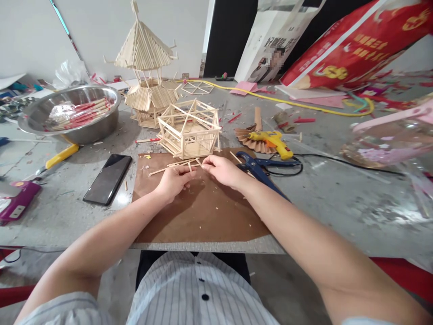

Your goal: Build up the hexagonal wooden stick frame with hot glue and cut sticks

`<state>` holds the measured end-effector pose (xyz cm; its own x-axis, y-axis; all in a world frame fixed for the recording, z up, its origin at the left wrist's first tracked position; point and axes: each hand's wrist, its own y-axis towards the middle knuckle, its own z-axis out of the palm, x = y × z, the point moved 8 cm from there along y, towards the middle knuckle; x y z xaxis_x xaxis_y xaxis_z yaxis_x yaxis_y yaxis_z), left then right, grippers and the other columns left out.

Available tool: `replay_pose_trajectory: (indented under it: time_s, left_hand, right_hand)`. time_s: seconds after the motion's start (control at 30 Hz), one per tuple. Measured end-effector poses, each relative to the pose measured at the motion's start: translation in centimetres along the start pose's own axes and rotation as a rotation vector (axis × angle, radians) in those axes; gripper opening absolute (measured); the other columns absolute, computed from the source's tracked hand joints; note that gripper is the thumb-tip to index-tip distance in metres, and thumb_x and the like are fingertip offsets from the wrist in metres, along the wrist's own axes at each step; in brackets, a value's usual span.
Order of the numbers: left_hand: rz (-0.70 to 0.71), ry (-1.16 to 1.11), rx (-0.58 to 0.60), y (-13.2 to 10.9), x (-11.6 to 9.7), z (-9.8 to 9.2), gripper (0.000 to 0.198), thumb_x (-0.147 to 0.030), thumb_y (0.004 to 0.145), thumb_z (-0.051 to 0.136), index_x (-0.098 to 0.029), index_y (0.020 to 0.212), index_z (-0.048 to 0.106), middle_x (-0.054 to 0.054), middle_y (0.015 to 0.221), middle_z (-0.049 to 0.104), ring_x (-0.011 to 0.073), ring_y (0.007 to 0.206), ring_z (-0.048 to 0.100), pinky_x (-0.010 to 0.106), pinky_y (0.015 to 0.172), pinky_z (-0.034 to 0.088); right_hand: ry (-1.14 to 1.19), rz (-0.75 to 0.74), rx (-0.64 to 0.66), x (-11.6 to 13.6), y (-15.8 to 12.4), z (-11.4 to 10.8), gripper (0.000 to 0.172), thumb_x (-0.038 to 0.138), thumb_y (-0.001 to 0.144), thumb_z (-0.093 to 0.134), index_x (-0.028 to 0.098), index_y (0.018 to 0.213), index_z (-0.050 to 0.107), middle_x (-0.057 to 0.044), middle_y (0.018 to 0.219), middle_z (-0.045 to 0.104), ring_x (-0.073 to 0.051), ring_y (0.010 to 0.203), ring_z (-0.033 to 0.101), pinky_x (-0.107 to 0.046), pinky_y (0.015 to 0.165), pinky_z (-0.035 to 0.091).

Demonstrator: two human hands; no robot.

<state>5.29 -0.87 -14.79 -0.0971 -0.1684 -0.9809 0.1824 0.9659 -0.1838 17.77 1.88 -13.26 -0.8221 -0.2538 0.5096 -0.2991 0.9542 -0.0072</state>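
Observation:
My left hand [176,181] is closed over the brown sheet, pinching a short wooden stick [190,167] between thumb and fingers. Close beside it, my right hand [221,170] is closed with its fingertips at another short wooden stick [199,161]. Longer thin sticks [158,171] lie on the brown sheet [199,216] by my left hand. Just beyond both hands stands an open six-sided stick frame [189,131]. Behind it rises a tiered stick pavilion [145,49] with a pointed roof.
Left are a metal bowl [98,128] of red-and-white sticks, a phone [108,179] and a yellow-handled tool [62,156]. Right lie a yellow glue gun [279,143] with a black cord and blue-handled cutters [260,171]. A yellow cable [287,100] crosses behind; bags [358,49] stand at the back.

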Motion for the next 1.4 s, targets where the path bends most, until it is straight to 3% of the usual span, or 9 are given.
replay_pose_trajectory:
  time_s: [0.13, 0.33, 0.43, 0.5, 0.6, 0.7, 1.13, 1.4]
  left_hand:
    - [0.048, -0.041, 0.057, 0.0, -0.1, 0.8, 0.025, -0.030, 0.067, 0.064, -0.011, 0.082, 0.068, -0.004, 0.051, 0.049, 0.0026, 0.042, 0.041, 0.016, 0.043, 0.033]
    - [0.057, -0.108, 0.100, -0.1, -0.1, 1.4, 0.028, -0.034, 0.063, 0.068, -0.012, 0.080, 0.067, -0.003, 0.058, 0.056, 0.0027, 0.042, 0.043, 0.016, 0.040, 0.034]
    - [0.044, -0.156, 0.084, -0.1, -0.2, 1.2, 0.024, -0.034, 0.062, 0.069, -0.012, 0.071, 0.063, -0.004, 0.052, 0.053, 0.0031, 0.041, 0.044, 0.016, 0.039, 0.033]
    - [0.008, -0.190, 0.075, 0.0, 0.0, 1.1, 0.024, -0.035, 0.061, 0.070, -0.013, 0.066, 0.061, -0.005, 0.048, 0.050, 0.0032, 0.040, 0.043, 0.016, 0.038, 0.031]
    - [-0.044, -0.210, 0.122, 0.0, 0.3, 1.4, 0.027, -0.037, 0.060, 0.070, -0.013, 0.067, 0.061, -0.006, 0.047, 0.049, 0.0031, 0.039, 0.041, 0.016, 0.038, 0.030]
    - [-0.060, -0.164, 0.203, -0.2, 0.4, 2.0, 0.028, -0.038, 0.062, 0.069, -0.012, 0.071, 0.063, -0.004, 0.050, 0.051, 0.0026, 0.039, 0.041, 0.016, 0.038, 0.030]
    - [-0.103, -0.039, 0.298, -0.7, 0.4, 2.8, 0.033, -0.041, 0.061, 0.068, -0.010, 0.060, 0.059, -0.004, 0.041, 0.046, 0.0027, 0.037, 0.039, 0.016, 0.037, 0.028]
    - [-0.107, -0.053, 0.291, -0.9, 0.2, 2.8, 0.031, -0.040, 0.062, 0.068, -0.011, 0.059, 0.057, -0.004, 0.041, 0.048, 0.0028, 0.037, 0.040, 0.016, 0.037, 0.029]
  right_hand:
    - [0.666, 0.168, 0.096, 0.1, -2.6, 2.2, 0.011, 0.030, 0.084, 0.044, 0.020, 0.081, 0.048, 0.008, 0.044, 0.043, -0.007, 0.034, 0.038, -0.018, 0.035, 0.029]
    - [0.889, 0.173, 0.060, 0.5, -3.4, 3.3, 0.014, 0.032, 0.078, 0.051, 0.019, 0.077, 0.048, 0.008, 0.041, 0.044, -0.007, 0.035, 0.038, -0.017, 0.035, 0.031]
    - [0.819, 0.083, 0.008, 0.3, -3.0, 2.4, 0.019, 0.037, 0.076, 0.054, 0.018, 0.078, 0.051, 0.005, 0.049, 0.048, -0.008, 0.041, 0.044, -0.020, 0.040, 0.036]
    - [0.659, -0.051, -0.092, 0.4, -3.0, 0.9, 0.020, 0.036, 0.073, 0.058, 0.017, 0.081, 0.054, 0.001, 0.064, 0.056, -0.010, 0.051, 0.050, -0.024, 0.049, 0.042]
    - [0.424, -0.270, -0.184, 1.3, -3.5, -0.6, 0.038, 0.031, 0.071, 0.063, 0.019, 0.106, 0.054, -0.006, 0.095, 0.059, -0.011, 0.059, 0.052, -0.029, 0.060, 0.046]
    - [0.299, -0.381, -0.141, 2.0, -4.0, -0.4, 0.057, 0.031, 0.074, 0.061, 0.025, 0.126, 0.041, -0.007, 0.107, 0.056, -0.012, 0.060, 0.053, -0.032, 0.063, 0.047]
    - [0.164, -0.397, -0.132, 2.5, -4.3, -0.3, 0.050, 0.032, 0.074, 0.061, 0.021, 0.122, 0.048, -0.008, 0.104, 0.060, -0.018, 0.079, 0.058, -0.033, 0.074, 0.045]
    - [0.216, -0.367, -0.121, 2.3, -4.2, 0.0, 0.050, 0.029, 0.073, 0.063, 0.021, 0.120, 0.047, -0.006, 0.101, 0.060, -0.014, 0.065, 0.054, -0.030, 0.066, 0.045]
